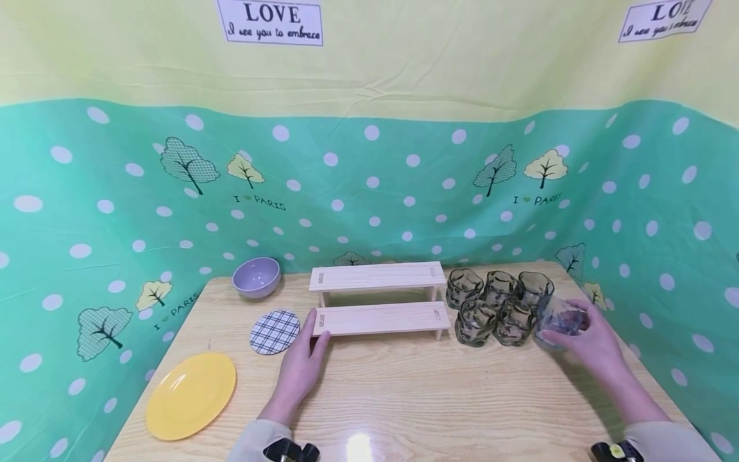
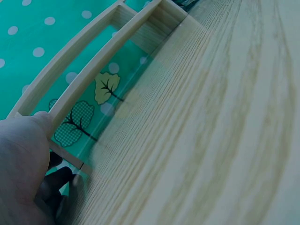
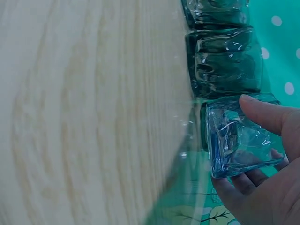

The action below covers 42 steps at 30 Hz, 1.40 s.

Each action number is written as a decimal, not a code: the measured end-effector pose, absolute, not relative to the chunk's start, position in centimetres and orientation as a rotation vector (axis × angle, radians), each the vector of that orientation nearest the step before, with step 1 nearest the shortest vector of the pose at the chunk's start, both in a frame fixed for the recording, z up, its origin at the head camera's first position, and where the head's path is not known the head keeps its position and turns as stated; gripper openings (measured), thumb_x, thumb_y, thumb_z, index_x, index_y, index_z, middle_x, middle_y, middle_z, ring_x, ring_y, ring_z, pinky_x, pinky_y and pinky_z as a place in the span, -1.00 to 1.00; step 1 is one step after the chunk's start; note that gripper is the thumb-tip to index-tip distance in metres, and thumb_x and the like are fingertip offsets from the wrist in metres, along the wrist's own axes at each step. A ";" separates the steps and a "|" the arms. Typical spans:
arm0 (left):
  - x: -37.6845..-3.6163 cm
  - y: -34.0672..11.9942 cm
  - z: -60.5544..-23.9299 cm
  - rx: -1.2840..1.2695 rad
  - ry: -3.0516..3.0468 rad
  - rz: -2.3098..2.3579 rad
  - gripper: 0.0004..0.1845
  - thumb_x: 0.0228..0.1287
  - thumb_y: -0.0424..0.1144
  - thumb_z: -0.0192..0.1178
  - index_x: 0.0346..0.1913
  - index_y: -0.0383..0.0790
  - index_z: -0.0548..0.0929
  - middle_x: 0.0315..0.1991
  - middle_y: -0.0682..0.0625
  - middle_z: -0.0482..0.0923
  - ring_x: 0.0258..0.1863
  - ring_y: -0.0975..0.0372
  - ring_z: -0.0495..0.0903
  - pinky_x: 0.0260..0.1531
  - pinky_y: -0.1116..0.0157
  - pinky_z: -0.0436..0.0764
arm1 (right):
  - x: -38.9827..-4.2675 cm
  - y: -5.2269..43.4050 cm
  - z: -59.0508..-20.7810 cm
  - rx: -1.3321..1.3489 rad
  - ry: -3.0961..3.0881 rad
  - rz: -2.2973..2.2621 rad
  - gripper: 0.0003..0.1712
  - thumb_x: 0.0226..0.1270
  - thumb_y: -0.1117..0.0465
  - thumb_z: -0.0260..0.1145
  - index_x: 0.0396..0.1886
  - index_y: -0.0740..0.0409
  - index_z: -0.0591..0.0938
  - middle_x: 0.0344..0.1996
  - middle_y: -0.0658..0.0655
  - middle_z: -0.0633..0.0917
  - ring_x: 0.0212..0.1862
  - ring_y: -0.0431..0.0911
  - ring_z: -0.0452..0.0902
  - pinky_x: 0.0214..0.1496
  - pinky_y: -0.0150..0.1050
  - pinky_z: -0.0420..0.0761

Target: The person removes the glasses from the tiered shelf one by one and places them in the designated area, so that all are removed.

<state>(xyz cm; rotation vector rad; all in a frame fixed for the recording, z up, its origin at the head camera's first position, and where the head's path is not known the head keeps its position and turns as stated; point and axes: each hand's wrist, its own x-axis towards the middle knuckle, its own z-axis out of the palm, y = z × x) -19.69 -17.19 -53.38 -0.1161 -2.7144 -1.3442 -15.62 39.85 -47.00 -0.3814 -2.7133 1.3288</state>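
Wooden bench [image 1: 404, 398] backed and flanked by a green, white-dotted cloth [image 1: 404, 192] with tree prints. At the bench's middle, a pale two-step wooden rack [image 1: 378, 295], long side facing forward. Near the front left corner, a yellow plate [image 1: 191, 395] lying flat. Left hand [image 1: 301, 369] resting flat on the bench, fingers relaxed and straight, tips touching the left end of the rack's lower step; seen up close from the left wrist [image 2: 26, 154] against the rack's frame. Right hand [image 1: 594, 343] on the right side, fingers and thumb curled around a clear bluish glass [image 1: 557, 321], pinching its sides; seen from the right wrist [image 3: 262, 187] holding the glass [image 3: 239, 136] tilted at the bench edge. Just left of the held glass, five dark ribbed glasses [image 1: 491, 301] clustered in two rows, touching one another. At the back left, a lilac bowl [image 1: 256, 277]. Between bowl and left hand, a round checked coaster [image 1: 274, 332], just beside the rack's lower step.
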 end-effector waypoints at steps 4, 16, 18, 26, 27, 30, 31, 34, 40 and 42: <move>-19.7 -17.2 -53.3 -0.115 -2.713 -1.342 -0.23 0.80 0.05 0.04 0.82 -0.12 0.05 0.76 -0.20 0.11 0.71 -0.12 0.14 0.70 -0.13 0.15 | -15.8 40.0 -47.5 -0.357 -2.711 1.344 0.37 0.31 -0.01 0.72 0.77 0.36 0.01 0.43 0.68 0.38 0.30 0.54 0.47 -0.09 -0.07 0.84; -19.6 -17.2 -53.1 -0.120 -2.711 -1.346 -0.22 0.80 0.07 0.03 0.82 -0.13 0.05 0.76 -0.20 0.11 0.72 -0.11 0.13 0.70 -0.13 0.15 | -16.1 40.1 -48.3 -0.318 -2.703 1.331 0.37 0.32 -0.01 0.72 0.75 0.41 -0.01 0.41 0.65 0.41 0.33 0.52 0.47 0.16 0.08 0.75; -19.5 -17.2 -53.1 -0.120 -2.712 -1.345 -0.22 0.80 0.07 0.03 0.82 -0.13 0.04 0.76 -0.20 0.11 0.72 -0.11 0.13 0.70 -0.13 0.15 | -16.0 40.1 -48.3 -0.297 -2.704 1.329 0.36 0.33 0.01 0.71 0.74 0.42 -0.01 0.39 0.65 0.43 0.29 0.50 0.50 0.00 -0.17 0.79; -19.5 -17.2 -53.0 -0.120 -2.701 -1.353 -0.22 0.80 0.07 0.03 0.82 -0.14 0.05 0.76 -0.19 0.11 0.72 -0.10 0.13 0.70 -0.13 0.15 | -16.1 40.2 -48.1 -0.273 -2.739 1.286 0.35 0.37 0.01 0.68 0.75 0.42 -0.04 0.38 0.63 0.45 0.28 0.48 0.53 0.01 -0.18 0.76; -19.5 -17.2 -53.1 -0.121 -2.702 -1.352 -0.22 0.80 0.08 0.03 0.82 -0.14 0.05 0.76 -0.19 0.11 0.72 -0.10 0.13 0.70 -0.13 0.15 | -16.1 40.2 -48.1 -0.271 -2.743 1.275 0.35 0.37 0.00 0.68 0.75 0.41 -0.03 0.39 0.63 0.45 0.29 0.48 0.52 0.06 -0.12 0.76; -19.5 -17.2 -53.0 -0.122 -2.700 -1.349 -0.22 0.80 0.07 0.04 0.82 -0.15 0.06 0.76 -0.19 0.11 0.71 -0.11 0.13 0.70 -0.13 0.15 | -16.0 40.0 -47.9 -0.242 -2.744 1.307 0.38 0.38 0.02 0.67 0.78 0.37 -0.09 0.45 0.66 0.39 0.35 0.52 0.45 0.27 0.19 0.70; -19.5 -17.2 -53.0 -0.121 -2.700 -1.350 -0.22 0.80 0.07 0.04 0.82 -0.15 0.06 0.76 -0.19 0.11 0.71 -0.11 0.13 0.70 -0.13 0.14 | -16.0 40.0 -47.9 -0.237 -2.744 1.311 0.40 0.36 0.01 0.68 0.79 0.34 -0.11 0.47 0.66 0.37 0.37 0.55 0.42 0.34 0.31 0.64; -19.5 -17.2 -53.0 -0.122 -2.697 -1.353 -0.22 0.80 0.06 0.04 0.82 -0.16 0.06 0.76 -0.18 0.10 0.72 -0.10 0.13 0.70 -0.12 0.14 | -16.0 39.8 -47.7 -0.216 -2.749 1.327 0.47 0.36 0.00 0.68 0.82 0.28 -0.20 0.54 0.72 0.23 0.43 0.67 0.26 0.39 0.64 0.36; -19.5 -17.1 -53.1 -0.123 -2.701 -1.355 -0.23 0.80 0.05 0.05 0.82 -0.14 0.07 0.76 -0.18 0.12 0.71 -0.10 0.15 0.69 -0.13 0.17 | -15.8 39.5 -47.1 -0.201 -2.768 1.231 0.53 0.32 -0.05 0.70 0.83 0.20 -0.25 0.64 0.71 0.01 0.47 0.79 0.06 0.35 0.79 0.19; -19.4 -17.1 -53.1 -0.115 -2.706 -1.351 -0.23 0.80 0.06 0.05 0.82 -0.12 0.07 0.75 -0.18 0.13 0.70 -0.11 0.16 0.69 -0.14 0.18 | -15.7 39.4 -46.8 -0.192 -2.759 1.199 0.54 0.29 -0.03 0.72 0.83 0.20 -0.24 0.66 0.68 0.00 0.47 0.79 0.05 0.35 0.80 0.17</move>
